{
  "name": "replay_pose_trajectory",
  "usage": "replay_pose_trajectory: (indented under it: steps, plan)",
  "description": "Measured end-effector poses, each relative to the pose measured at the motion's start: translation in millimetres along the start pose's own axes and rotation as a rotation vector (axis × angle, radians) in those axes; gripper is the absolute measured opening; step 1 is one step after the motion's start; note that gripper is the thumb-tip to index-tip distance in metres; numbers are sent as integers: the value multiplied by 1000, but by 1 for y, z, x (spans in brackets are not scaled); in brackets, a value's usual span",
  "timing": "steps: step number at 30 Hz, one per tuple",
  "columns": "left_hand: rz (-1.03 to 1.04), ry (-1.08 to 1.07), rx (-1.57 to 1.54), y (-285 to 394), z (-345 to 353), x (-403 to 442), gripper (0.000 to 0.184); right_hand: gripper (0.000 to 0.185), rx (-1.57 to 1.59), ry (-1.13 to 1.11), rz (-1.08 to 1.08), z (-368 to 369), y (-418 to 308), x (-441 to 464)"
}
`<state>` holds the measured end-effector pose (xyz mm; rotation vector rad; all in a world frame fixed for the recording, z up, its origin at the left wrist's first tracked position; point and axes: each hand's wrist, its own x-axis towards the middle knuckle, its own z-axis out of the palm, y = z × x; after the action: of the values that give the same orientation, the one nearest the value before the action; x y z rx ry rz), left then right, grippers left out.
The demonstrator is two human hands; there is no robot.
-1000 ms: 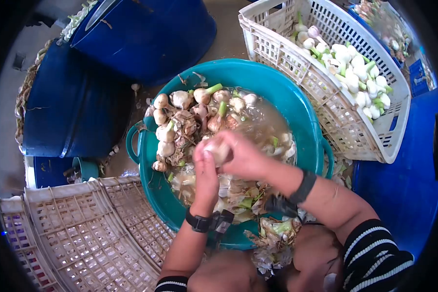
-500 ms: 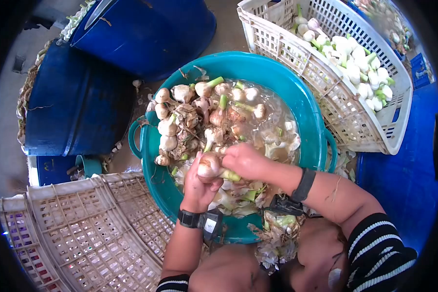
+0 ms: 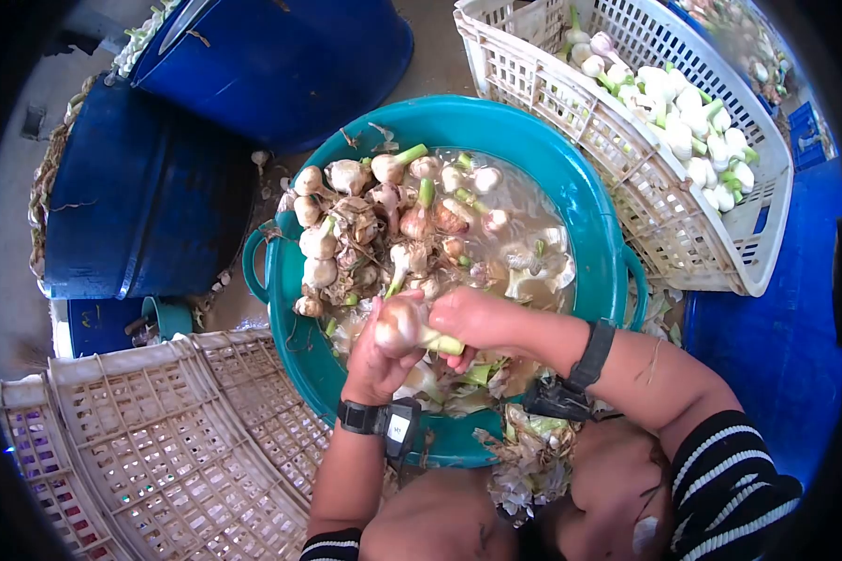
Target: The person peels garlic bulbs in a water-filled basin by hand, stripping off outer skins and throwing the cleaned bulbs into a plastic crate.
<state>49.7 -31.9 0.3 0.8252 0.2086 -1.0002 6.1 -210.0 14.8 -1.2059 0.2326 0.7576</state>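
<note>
My left hand (image 3: 376,363) is closed round a garlic bulb (image 3: 399,325) with brownish-white skin, held above the teal tub (image 3: 421,114). The bulb's pale green stem (image 3: 440,342) points right, toward my right hand (image 3: 472,320). That hand's fingers are curled in at the stem, with one fingertip showing below it; exactly where they pinch is partly hidden. Unpeeled garlic bulbs (image 3: 318,245) are heaped at the tub's left side, some with cut green stems. Cloudy water (image 3: 524,201) with loose skins (image 3: 533,271) fills the right part, and more peelings lie under my hands.
A white crate (image 3: 617,154) of peeled garlic stands upper right. Another plastic crate (image 3: 159,430) lies lower left. Blue drums (image 3: 150,196) stand at the upper left, with a small green container (image 3: 173,318) below them. A clump of skins (image 3: 533,449) hangs over the tub's near rim.
My right hand has shifted slightly down and right along the stem, and a fingertip now shows beneath it. The bulb has turned a little in my left hand.
</note>
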Motion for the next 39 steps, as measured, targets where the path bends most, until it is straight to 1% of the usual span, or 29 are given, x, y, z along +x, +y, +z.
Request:
replay_pose_trajectory:
  steps: [2, 4, 6, 8, 10, 11, 12, 14, 15, 16, 17, 18, 20, 21, 22, 23, 24, 25, 26, 27, 29, 30, 31, 32, 33, 34, 36, 38, 39]
  plan:
    - [99, 174, 121, -3, 6, 1, 51, 34, 162, 9, 132, 2, -4, -5]
    - [57, 81, 177, 10, 5, -2, 57, 33, 303, -29, 71, 2, -4, -8]
    - [-3, 90, 386, 21, 19, -8, 62, 32, 234, -27, 39, 0, 1, -8]
    - [-37, -27, 489, 23, 9, -7, 66, 28, -226, 143, -193, 1, 9, -3]
    - [140, 31, 785, 20, 8, -5, 68, 29, -343, 202, -224, -1, 10, -5]
    - [76, 37, 639, 22, 10, -7, 54, 29, -461, 260, -253, -1, 10, -6]
    - [76, 38, 636, 21, 14, -8, 54, 29, -463, 258, -250, 0, 13, -4]
    - [187, 118, 869, 14, 31, -7, 43, 27, -666, 549, -689, 1, 22, 5]
    - [214, 175, 753, 10, 45, -11, 48, 27, -667, 551, -689, -1, 21, 8]
    - [215, 173, 752, 5, 52, -11, 48, 26, -394, 525, -434, -6, 19, 12]
    - [581, 110, 1262, 0, 59, -11, 52, 25, -122, 489, -178, -11, 15, 14]
    - [963, 28, 1759, -4, 61, -11, 56, 25, -123, 492, -177, -14, 12, 15]
    - [971, -70, 1752, -7, 41, -9, 62, 22, 386, 401, 81, -19, 2, 15]
    - [988, -30, 1880, -6, 33, -8, 59, 22, 189, 306, 118, -26, -4, 7]
    - [1000, 15, 2006, -6, 27, -9, 56, 22, 194, 307, 119, -22, -6, 2]
    - [944, 45, 1744, -10, 28, -9, 48, 23, 299, 256, -11, -16, -8, -2]
    - [947, 51, 1745, -13, 21, -5, 48, 23, 399, 203, -143, -11, -9, -3]
    - [794, 181, 1104, -16, 9, 0, 43, 26, 557, 77, -293, -8, -2, 0]
    - [608, 280, 469, -17, 3, 2, 37, 26, 554, 69, -292, -3, -3, -6]
    - [520, 106, 61, -7, 9, -2, 31, 27, 270, 40, -357, 2, -10, -20]
    - [385, 186, -282, 3, 0, 0, 35, 32, -266, -18, -405, 0, -23, -45]
    - [327, 226, -468, 7, -12, 1, 38, 33, -41, -31, -468, -6, -22, -52]
    - [236, 50, -492, 10, -24, -5, 40, 34, 188, -43, -519, -9, -21, -58]
    - [241, 61, -494, 10, -27, -9, 40, 38, 380, 27, -686, -16, -30, -59]
    - [211, 142, -538, 10, -29, -11, 41, 40, 700, 119, -685, -14, -60, -77]
    - [179, 218, -579, 10, -29, -12, 43, 43, 579, 16, -903, -33, -70, -83]
    - [165, 270, -556, 12, -19, -14, 43, 39, 465, 88, -877, -42, -83, -89]
    - [175, 451, -336, 11, -5, -14, 40, 42, -659, 254, -689, -34, -65, -76]
    - [177, 452, -238, 10, 4, -14, 42, 41, -967, 279, -517, -22, -50, -66]
